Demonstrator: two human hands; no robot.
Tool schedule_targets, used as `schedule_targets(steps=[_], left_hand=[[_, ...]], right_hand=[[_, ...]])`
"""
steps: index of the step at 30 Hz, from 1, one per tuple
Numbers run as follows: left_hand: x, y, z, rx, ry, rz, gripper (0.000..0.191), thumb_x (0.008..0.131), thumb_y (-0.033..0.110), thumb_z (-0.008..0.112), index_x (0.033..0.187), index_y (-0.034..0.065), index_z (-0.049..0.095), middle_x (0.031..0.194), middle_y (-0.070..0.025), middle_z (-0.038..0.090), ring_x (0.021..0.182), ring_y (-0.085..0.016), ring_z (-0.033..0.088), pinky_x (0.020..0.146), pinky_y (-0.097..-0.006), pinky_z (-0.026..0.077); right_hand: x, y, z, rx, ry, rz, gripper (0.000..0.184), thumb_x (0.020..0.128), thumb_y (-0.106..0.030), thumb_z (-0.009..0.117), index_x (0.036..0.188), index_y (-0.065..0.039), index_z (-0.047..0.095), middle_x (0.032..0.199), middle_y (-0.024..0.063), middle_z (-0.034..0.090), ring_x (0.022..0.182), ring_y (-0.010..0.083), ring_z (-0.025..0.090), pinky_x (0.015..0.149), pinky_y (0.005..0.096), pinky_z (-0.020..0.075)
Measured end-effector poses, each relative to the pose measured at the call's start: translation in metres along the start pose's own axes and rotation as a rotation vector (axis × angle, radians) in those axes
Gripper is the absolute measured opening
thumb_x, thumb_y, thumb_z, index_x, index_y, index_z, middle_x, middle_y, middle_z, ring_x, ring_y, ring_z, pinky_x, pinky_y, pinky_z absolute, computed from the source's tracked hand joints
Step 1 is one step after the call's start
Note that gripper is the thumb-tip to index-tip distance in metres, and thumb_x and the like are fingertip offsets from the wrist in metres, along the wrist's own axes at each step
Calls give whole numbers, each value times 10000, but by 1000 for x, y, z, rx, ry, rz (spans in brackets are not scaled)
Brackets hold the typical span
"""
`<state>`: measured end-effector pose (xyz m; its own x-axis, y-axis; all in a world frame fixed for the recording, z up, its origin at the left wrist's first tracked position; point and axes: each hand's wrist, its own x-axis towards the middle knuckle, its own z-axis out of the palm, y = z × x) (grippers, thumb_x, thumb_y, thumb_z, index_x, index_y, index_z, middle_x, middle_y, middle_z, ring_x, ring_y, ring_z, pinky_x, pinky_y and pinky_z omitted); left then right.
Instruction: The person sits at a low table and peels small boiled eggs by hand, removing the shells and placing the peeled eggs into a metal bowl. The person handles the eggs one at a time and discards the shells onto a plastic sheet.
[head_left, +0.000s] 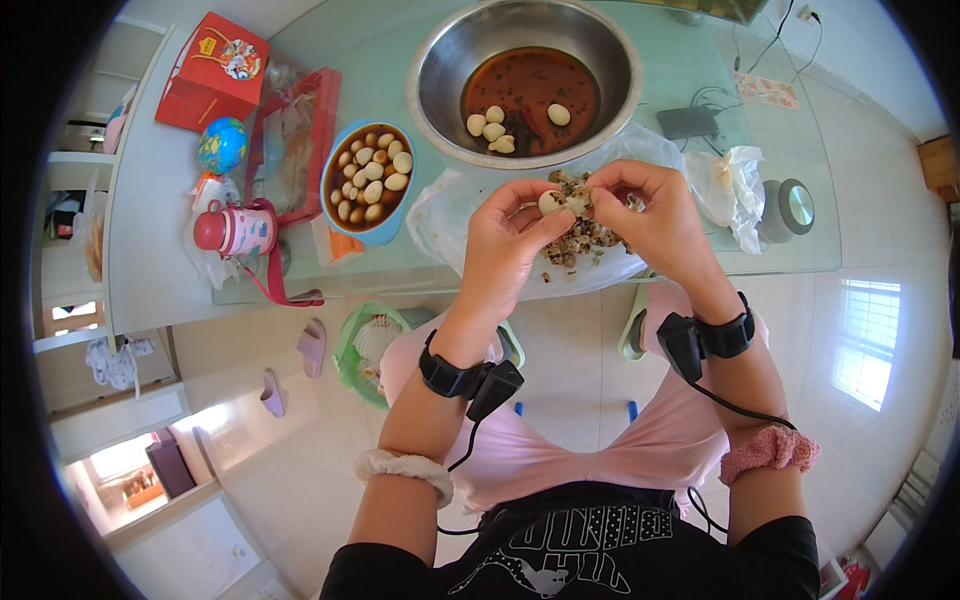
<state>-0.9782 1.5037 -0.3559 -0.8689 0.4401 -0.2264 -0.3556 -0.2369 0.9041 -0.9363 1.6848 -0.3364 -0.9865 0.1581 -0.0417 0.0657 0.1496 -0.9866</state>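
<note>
My left hand (510, 221) grips a small, partly peeled quail egg (550, 201) between thumb and fingers. Pinched in the fingertips of my right hand (645, 210) is a flap of loosened eggshell (581, 199) at the egg's right side. Both hands hover over a heap of speckled shell pieces (576, 244) on a clear plastic bag (450, 217). Beyond them stands a large stainless steel basin (427, 97) with brown liquid and several pale eggs (495, 131). A blue tub (386, 231) to the left holds many eggs in similar dark liquid.
Left on the glass table (360, 270) are a pink bottle (240, 229) with a strap, a small globe (223, 145), a red tray (328, 112) and a red box (217, 75). Crumpled paper (727, 191), a lidded jar (787, 210) and a black device (686, 122) lie right. A green-lined bin (352, 352) stands below.
</note>
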Motion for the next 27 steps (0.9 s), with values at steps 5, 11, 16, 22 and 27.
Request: schedule_targets(steps=[5,11,16,22,27], left_hand=[[-2,4,-1,64,16,39,331,821,-4,763,1122,-30,628,1037,-85,678,925,-138,657,841,-266,542],[-2,4,0,199,32,87,341,791,7,800,1093,-27,645,999,-75,689,888,-117,655,789,-252,549],[0,2,2,431,57,227,345,772,-15,810,1070,-38,639,996,-91,690,867,-128,655,772,-261,562],[-1,4,5,412,47,208,326,776,-11,816,1047,-38,638,982,-92,691,865,-135,663,771,-263,567],[-2,3,4,363,47,167,313,779,-24,808,1039,-40,634,964,-99,693,879,-141,674,791,-265,577]], right_hand=[[4,3,-10,-113,102,14,104,851,-55,664,903,25,705,796,23,677,729,68,574,680,241,471],[4,8,-9,-422,101,-274,172,858,-68,683,1010,-7,737,843,59,679,733,132,585,680,276,471],[1,0,-6,-312,-18,-213,190,859,-91,730,1036,-26,750,898,64,677,749,139,588,673,292,475],[1,-5,-5,-169,-116,-197,173,841,-46,745,1011,-18,753,924,70,694,795,148,622,702,287,501],[3,2,-4,-236,-124,-392,160,837,-16,728,994,7,740,870,107,712,807,207,649,705,312,516]])
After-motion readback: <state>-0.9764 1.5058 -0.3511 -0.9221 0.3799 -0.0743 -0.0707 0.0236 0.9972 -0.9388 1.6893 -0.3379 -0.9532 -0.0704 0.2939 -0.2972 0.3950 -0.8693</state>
